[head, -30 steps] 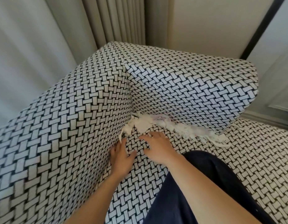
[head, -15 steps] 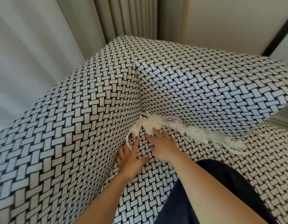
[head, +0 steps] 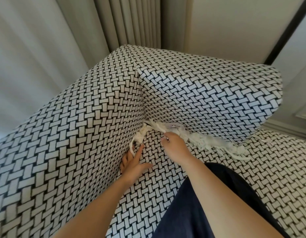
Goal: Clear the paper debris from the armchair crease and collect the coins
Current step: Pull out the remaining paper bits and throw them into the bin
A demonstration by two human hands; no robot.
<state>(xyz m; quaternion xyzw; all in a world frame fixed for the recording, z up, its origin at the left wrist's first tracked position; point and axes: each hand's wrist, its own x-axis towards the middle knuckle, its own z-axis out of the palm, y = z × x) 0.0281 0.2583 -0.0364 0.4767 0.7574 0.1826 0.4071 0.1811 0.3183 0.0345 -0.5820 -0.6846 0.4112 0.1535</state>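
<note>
Both hands are placed on the seat cushion (head: 159, 170) of the basket-weave armchair (head: 90, 121), just in front of its inner back corner (head: 143, 109). The left hand (head: 134, 163) is laid flat with its fingers straight, its outer edge set against the armrest wall to the left of the corner. Nothing is held in it, though a loose paper strip (head: 131, 148) is looped beside its fingertips. The right hand (head: 175, 147) is set to the right of the corner with its fingers curled downward at the near edge of the shredded paper debris (head: 205, 143). Whether any shreds are pinched cannot be told. The hands are kept apart, with a bare stretch of cushion between them.

The white debris is packed into the crease at the foot of the backrest. It starts at the base of the corner and trails away to the right, and a small clump (head: 140, 137) is wedged on the armrest side. Dark navy clothing (head: 191, 215) is seen well in front of the corner, and pale pleated curtains (head: 131, 19) hang behind it.
</note>
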